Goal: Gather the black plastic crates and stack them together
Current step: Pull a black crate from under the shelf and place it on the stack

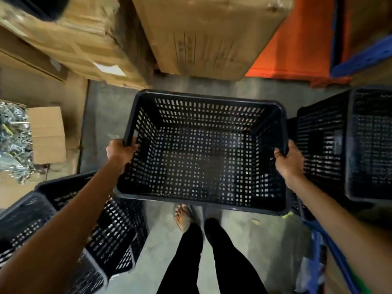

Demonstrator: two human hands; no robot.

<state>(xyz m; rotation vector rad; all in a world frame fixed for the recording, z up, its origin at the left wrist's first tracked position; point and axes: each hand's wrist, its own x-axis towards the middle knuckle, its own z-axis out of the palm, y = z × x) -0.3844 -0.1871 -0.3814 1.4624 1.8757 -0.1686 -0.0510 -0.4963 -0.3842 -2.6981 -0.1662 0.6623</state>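
Note:
An empty black perforated plastic crate [203,149] is held above the grey floor in front of me. My left hand [119,150] grips its left rim and my right hand [288,159] grips its right rim. Another black crate [369,145] stands at the right, close beside the held one. At the lower left are more black crates [106,225], partly hidden under my left forearm; how they sit together is unclear.
Large cardboard boxes [203,35] lean ahead, with an orange surface [297,45] and blue shelf rail [364,56] at upper right. A small open carton [47,134] and shiny metal parts [12,141] lie left. My feet [186,217] stand on concrete floor.

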